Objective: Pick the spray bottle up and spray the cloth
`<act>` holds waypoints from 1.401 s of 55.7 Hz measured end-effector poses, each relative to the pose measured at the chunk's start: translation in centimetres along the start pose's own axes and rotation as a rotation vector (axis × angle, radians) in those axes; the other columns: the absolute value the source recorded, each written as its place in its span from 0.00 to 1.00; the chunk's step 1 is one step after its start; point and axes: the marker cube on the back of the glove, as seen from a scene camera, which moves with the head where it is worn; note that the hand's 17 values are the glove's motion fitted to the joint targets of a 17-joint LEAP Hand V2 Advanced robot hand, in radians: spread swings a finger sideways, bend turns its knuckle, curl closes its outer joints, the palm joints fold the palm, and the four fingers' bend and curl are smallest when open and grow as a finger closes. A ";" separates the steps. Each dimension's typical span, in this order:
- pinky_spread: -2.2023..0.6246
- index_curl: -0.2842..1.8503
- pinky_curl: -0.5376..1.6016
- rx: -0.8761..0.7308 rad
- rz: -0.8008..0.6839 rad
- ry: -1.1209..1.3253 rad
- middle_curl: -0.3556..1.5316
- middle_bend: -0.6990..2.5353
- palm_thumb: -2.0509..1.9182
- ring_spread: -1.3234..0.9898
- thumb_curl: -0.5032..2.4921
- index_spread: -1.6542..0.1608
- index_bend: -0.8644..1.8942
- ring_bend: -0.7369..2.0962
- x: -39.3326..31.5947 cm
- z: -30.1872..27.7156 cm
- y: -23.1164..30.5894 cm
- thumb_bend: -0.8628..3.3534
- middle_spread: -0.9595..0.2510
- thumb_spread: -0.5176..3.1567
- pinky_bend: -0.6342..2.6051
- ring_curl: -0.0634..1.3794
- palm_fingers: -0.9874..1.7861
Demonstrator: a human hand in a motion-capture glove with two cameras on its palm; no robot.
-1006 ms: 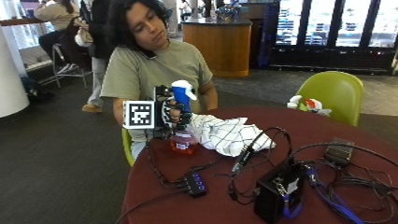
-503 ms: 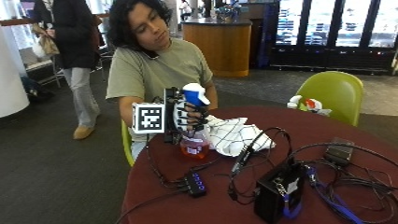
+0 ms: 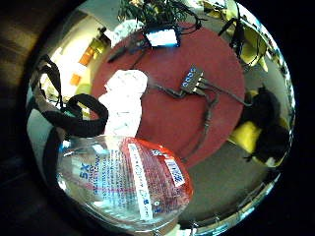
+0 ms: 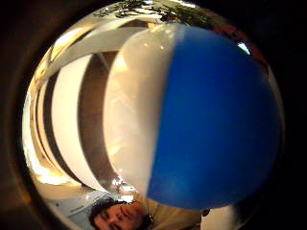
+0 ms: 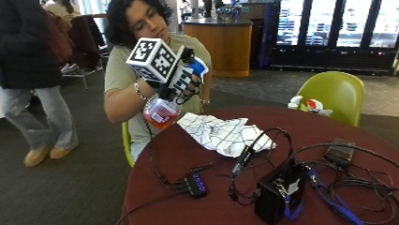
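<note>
In the outside view my gloved right hand (image 5: 182, 89) grips a spray bottle (image 5: 161, 113) of red liquid with a blue and white head (image 5: 198, 67). The bottle hangs tilted in the air above the table's near left edge, its head pointing toward the cloth. The white checked cloth (image 5: 224, 134) lies crumpled on the dark red round table (image 5: 187, 159), to the right of and below the bottle. The little finger side palm view shows the bottle's labelled body (image 3: 123, 187) close to the palm, with the cloth (image 3: 123, 101) on the table beyond. The blue and white head (image 4: 201, 115) fills the thumb side palm view.
A black box (image 5: 279, 192), a small USB hub (image 5: 195, 185) and tangled cables (image 5: 336, 178) cover the table's right and front. A green chair (image 5: 333, 93) stands behind the table on the right. A toy (image 5: 306, 105) lies at the far edge.
My hand has lifted the bottle off the table and tilted it, head toward the cloth. The outside camera has also shifted.
</note>
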 end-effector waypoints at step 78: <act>0.70 0.41 0.44 -0.305 -0.177 0.070 0.47 0.38 0.78 0.51 0.41 0.76 0.39 0.45 -13.5 19.5 -6.6 0.20 0.65 0.22 0.32 0.37 0.82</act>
